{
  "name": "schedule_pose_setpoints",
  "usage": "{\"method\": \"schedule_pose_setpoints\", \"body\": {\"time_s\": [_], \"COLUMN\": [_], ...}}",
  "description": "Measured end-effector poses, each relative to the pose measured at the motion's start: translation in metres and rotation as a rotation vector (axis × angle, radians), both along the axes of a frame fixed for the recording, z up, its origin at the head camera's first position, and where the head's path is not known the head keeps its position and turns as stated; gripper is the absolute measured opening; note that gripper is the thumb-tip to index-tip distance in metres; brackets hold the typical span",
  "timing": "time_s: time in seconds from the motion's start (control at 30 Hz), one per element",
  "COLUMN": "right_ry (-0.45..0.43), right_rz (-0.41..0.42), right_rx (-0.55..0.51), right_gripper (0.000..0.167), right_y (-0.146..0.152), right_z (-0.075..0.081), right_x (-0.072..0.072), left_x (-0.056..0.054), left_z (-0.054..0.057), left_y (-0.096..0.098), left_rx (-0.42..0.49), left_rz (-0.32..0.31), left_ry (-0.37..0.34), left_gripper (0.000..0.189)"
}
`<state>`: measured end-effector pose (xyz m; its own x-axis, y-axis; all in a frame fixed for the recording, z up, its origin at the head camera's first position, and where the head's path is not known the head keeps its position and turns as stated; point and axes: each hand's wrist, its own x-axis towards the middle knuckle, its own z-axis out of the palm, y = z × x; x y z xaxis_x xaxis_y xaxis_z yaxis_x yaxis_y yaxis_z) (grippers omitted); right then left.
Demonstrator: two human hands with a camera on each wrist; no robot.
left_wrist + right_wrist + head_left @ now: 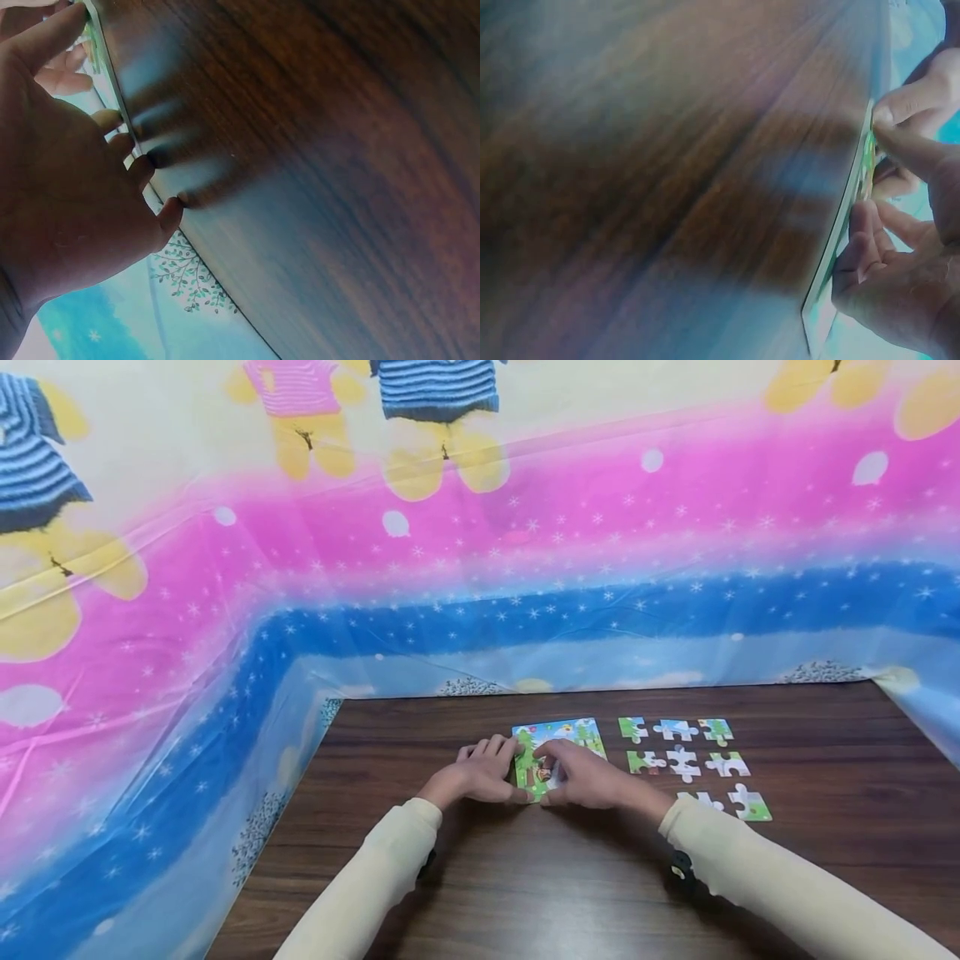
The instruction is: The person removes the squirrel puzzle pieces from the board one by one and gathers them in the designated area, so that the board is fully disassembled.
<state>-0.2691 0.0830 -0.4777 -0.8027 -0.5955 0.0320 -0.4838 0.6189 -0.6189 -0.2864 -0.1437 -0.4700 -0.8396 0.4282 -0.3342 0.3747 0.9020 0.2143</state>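
On the table lies a puzzle board (561, 729) with a bright picture of green trees and blue sky. My left hand (487, 770) lies along its left edge, fingers spread and the thumb at the front left corner; the left wrist view shows these fingertips by the board's rim. My right hand (588, 775) arches over the board's front half, covering part of the picture. Its thumb and fingers pinch a small green and yellow puzzle piece (868, 154) at the board's surface. Both thumbs come close together at the front edge.
To the right, loose jigsaw pieces (684, 763) lie in rough rows on the dark wooden table (525, 893); the right forearm overlaps the nearest row. A patterned pink and blue cloth (480, 543) hangs behind the table and down its left side.
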Motion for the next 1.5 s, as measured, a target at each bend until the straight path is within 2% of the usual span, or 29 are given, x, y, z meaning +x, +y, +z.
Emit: {"method": "schedule_pose_setpoints", "body": {"time_s": [0.17,0.47,0.63,0.8,1.07,1.2,1.37,1.5], "right_ry": [-0.032,-0.105,-0.100,-0.060,0.098,0.143,0.158,0.174], "right_rz": [0.009,0.007,0.019,0.019,0.005,0.009,0.019,-0.015], "right_rx": [-0.040,-0.070,-0.053,-0.021,0.092,0.129,0.124,0.092], "right_gripper": [0.052,0.050,0.050,0.051,0.056,0.055,0.053,0.053], "right_y": [0.003,0.002,0.001,-0.001,-0.003,-0.003,0.002,0.011], "right_z": [-0.002,0.000,0.001,0.001,0.003,0.003,0.001,0.001], "right_x": [-0.005,-0.007,-0.008,-0.010,-0.009,-0.011,-0.014,-0.014], "left_x": [-0.002,0.000,0.003,0.001,-0.002,-0.001,-0.001,-0.001], "left_z": [-0.005,-0.003,0.001,-0.001,-0.003,-0.002,0.000,0.002], "left_y": [0.000,-0.001,-0.001,-0.003,-0.005,-0.005,-0.003,-0.002], "left_rx": [-0.001,0.000,0.002,0.012,0.003,0.002,0.001,0.003], "left_rz": [0.001,0.005,0.001,-0.001,-0.001,0.000,-0.003,-0.004], "left_ry": [0.006,0.009,0.014,0.004,-0.010,-0.012,-0.013,-0.018], "left_gripper": [0.091,0.088,0.089,0.091,0.095,0.096,0.092,0.092]}}
